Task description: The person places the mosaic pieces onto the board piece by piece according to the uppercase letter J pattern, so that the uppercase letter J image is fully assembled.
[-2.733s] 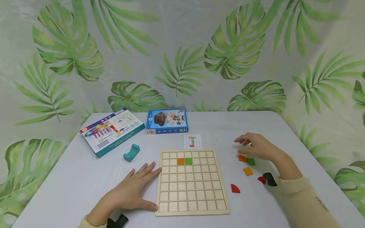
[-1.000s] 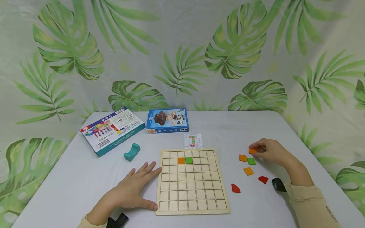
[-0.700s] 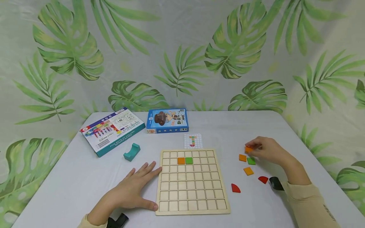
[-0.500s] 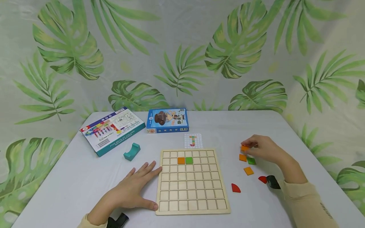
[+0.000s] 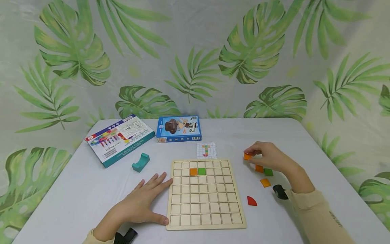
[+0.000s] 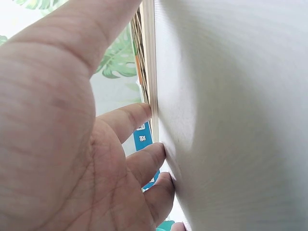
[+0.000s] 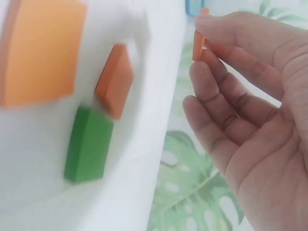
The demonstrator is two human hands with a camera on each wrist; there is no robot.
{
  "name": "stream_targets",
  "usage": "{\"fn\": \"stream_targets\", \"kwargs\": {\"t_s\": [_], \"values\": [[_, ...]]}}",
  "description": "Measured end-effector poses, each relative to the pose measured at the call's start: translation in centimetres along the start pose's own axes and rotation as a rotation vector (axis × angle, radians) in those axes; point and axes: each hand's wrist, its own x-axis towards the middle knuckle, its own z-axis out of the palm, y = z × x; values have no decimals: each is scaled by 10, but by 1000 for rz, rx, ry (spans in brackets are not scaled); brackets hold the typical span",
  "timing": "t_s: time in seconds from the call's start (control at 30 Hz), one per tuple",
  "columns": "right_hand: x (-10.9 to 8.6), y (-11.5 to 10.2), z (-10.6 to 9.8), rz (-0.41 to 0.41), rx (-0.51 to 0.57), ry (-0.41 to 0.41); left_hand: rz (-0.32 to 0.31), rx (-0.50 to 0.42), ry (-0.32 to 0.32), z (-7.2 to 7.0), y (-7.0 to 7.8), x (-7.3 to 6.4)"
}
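Note:
My right hand (image 5: pixel 269 157) pinches an orange square tile (image 5: pixel 247 156) between thumb and fingers, held to the right of the pattern card. In the right wrist view the same tile (image 7: pixel 198 44) stands edge-on at the fingertips. My left hand (image 5: pixel 141 201) lies with spread fingers on the cloth, thumb and a fingertip touching the left edge of the wooden grid board (image 5: pixel 199 203). Two tiles sit side by side on the board, one orange (image 5: pixel 193 171) and one green (image 5: pixel 201 171). A small card (image 5: pixel 206 150) with a coloured grid pattern lies just behind the board.
Right of the board lie an orange tile (image 5: pixel 259 168), a green tile (image 5: pixel 268 172), a yellow-orange tile (image 5: pixel 265 183) and a red quarter-round piece (image 5: pixel 251 201). Behind on the left are a teal curved block (image 5: pixel 141 162), a white-and-teal box (image 5: pixel 120 139) and a blue box (image 5: pixel 178 129).
My right hand has picked up an orange tile and carried it left, toward the board. The right forearm now hides the second red piece. My left hand has stayed in place.

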Motion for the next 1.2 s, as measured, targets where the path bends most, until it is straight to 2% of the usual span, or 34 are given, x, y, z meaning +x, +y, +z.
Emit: {"fn": "stream_targets", "kwargs": {"t_s": [0.47,0.87,1.2], "values": [[17,-23,10,-54,-7,-55,3,-6,-4,-1,3,-1],[31,-39,19,-114,5,-94,12,7,-2,-1,0,2],[40,-51,30,-84,29,-130,5,-7,-2,-1,1,-1]]}}
